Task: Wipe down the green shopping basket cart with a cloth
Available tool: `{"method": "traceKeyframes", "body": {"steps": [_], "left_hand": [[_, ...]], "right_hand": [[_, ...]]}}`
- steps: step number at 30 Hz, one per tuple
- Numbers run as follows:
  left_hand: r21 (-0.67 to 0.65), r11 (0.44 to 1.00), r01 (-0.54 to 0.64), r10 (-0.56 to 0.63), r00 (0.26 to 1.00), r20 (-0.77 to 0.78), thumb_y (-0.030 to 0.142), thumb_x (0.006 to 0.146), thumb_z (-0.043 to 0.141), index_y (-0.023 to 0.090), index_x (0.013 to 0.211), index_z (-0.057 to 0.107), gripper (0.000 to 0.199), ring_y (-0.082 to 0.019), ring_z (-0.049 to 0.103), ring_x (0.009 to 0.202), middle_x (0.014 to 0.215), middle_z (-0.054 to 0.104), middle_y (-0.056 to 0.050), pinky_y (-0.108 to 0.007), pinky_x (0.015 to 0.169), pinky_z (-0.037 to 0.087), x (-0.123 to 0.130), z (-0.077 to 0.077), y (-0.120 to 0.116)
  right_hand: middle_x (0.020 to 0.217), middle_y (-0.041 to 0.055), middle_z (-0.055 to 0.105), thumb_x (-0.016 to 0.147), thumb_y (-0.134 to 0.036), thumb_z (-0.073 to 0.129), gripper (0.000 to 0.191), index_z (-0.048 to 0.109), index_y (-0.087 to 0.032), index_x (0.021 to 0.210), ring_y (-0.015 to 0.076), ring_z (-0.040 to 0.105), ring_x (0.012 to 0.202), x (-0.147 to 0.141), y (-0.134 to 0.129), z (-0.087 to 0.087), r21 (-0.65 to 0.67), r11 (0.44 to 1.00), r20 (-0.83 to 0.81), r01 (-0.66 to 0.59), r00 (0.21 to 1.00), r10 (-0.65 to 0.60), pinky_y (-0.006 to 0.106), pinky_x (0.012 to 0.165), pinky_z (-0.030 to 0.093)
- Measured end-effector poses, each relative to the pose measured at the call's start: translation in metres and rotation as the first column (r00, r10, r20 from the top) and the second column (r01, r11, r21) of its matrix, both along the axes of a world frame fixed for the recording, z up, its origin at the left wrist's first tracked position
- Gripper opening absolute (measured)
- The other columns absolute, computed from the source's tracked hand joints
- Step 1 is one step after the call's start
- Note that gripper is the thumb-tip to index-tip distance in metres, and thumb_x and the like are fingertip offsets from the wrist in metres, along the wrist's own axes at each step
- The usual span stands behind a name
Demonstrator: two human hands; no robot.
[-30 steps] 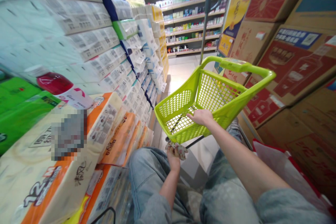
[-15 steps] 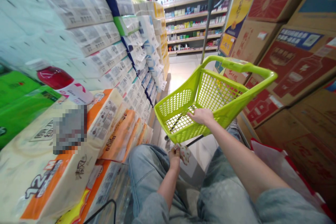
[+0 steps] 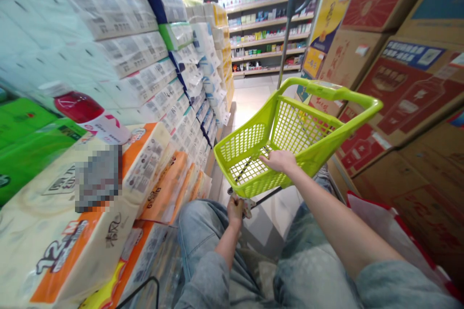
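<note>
A lime-green shopping cart [image 3: 250,137] with a latticed plastic basket stands tilted in front of my knees. My right hand [image 3: 281,160] is closed over the basket's near rim, its thumb toward the inside. Below the basket's lower left corner, my left hand [image 3: 235,208] pinches a crumpled, light patterned cloth [image 3: 247,206]. The cloth lies against or close to the cart's lower frame; exact contact is hidden. No goods show inside the basket.
Stacked tissue packs [image 3: 126,53] line the left side, with a red-drink bottle [image 3: 83,111] and a blurred-out flat object [image 3: 99,178] on a nearer pack [image 3: 29,231]. Cardboard cartons [image 3: 402,87] wall the right. Stocked shelves [image 3: 266,19] stand behind a grey pole [image 3: 285,48].
My left hand with the cloth has moved slightly left and up, closer to the basket's lower corner. My right hand stays on the rim, and the cart has hardly moved.
</note>
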State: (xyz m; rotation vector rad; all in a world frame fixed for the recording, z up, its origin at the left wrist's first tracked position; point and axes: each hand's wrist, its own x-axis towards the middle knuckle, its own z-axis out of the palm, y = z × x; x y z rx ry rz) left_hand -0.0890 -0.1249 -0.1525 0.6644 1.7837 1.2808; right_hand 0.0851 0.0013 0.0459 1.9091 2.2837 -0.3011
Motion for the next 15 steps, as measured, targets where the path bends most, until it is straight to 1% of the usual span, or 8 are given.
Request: {"method": "traceKeyframes", "body": {"steps": [3, 6, 10, 13, 15], "left_hand": [[0.000, 1.000, -0.013, 0.013, 0.984, 0.178, 0.041, 0.059, 0.063, 0.016, 0.074, 0.057, 0.030, -0.016, 0.059, 0.059, 0.065, 0.061, -0.002, -0.027, 0.054, 0.044, 0.004, -0.006, -0.001], [-0.036, 0.997, -0.071, 0.078, 0.955, 0.288, 0.045, 0.058, 0.063, 0.016, 0.077, 0.054, 0.036, -0.014, 0.057, 0.052, 0.062, 0.059, 0.000, -0.025, 0.050, 0.042, 0.008, -0.012, 0.005], [-0.064, 0.985, -0.158, 0.170, 0.931, 0.323, 0.043, 0.060, 0.061, 0.017, 0.075, 0.051, 0.031, -0.012, 0.054, 0.049, 0.058, 0.055, 0.003, -0.024, 0.047, 0.041, 0.008, -0.017, 0.022], [-0.036, 0.985, -0.168, 0.171, 0.935, 0.310, 0.036, 0.057, 0.063, 0.016, 0.071, 0.053, 0.026, -0.012, 0.053, 0.049, 0.056, 0.056, 0.003, -0.024, 0.048, 0.041, 0.000, -0.017, 0.032], [-0.005, 0.986, -0.167, 0.162, 0.946, 0.281, 0.032, 0.054, 0.066, 0.015, 0.064, 0.054, 0.023, -0.011, 0.052, 0.048, 0.053, 0.055, 0.003, -0.024, 0.048, 0.040, -0.007, -0.016, 0.034]], "right_hand": [[0.107, 0.0170, 0.066, 0.082, -0.070, 0.016, 0.079, 0.068, -0.015, 0.103, 0.0302, 0.059, 0.102, 0.001, 0.002, -0.001, 0.003, 1.000, 0.002, -0.005, 1.000, 0.005, 0.038, 0.082, 0.044], [0.106, 0.0165, 0.066, 0.083, -0.070, 0.016, 0.078, 0.069, -0.016, 0.102, 0.0295, 0.059, 0.102, 0.000, 0.004, -0.003, 0.001, 1.000, 0.008, -0.007, 1.000, 0.007, 0.038, 0.084, 0.043], [0.106, 0.0169, 0.066, 0.084, -0.069, 0.015, 0.077, 0.069, -0.016, 0.101, 0.0284, 0.059, 0.103, -0.003, 0.005, -0.004, 0.018, 0.999, 0.005, -0.036, 0.999, 0.036, 0.037, 0.086, 0.042], [0.104, 0.0176, 0.067, 0.085, -0.067, 0.013, 0.079, 0.071, -0.015, 0.098, 0.0291, 0.060, 0.101, -0.005, 0.004, -0.003, 0.029, 0.998, 0.004, -0.050, 0.999, 0.049, 0.037, 0.084, 0.043], [0.104, 0.0177, 0.067, 0.085, -0.066, 0.014, 0.078, 0.071, -0.014, 0.098, 0.0296, 0.061, 0.101, -0.006, 0.004, -0.002, 0.027, 0.999, 0.003, -0.035, 0.999, 0.035, 0.038, 0.083, 0.043]]}}
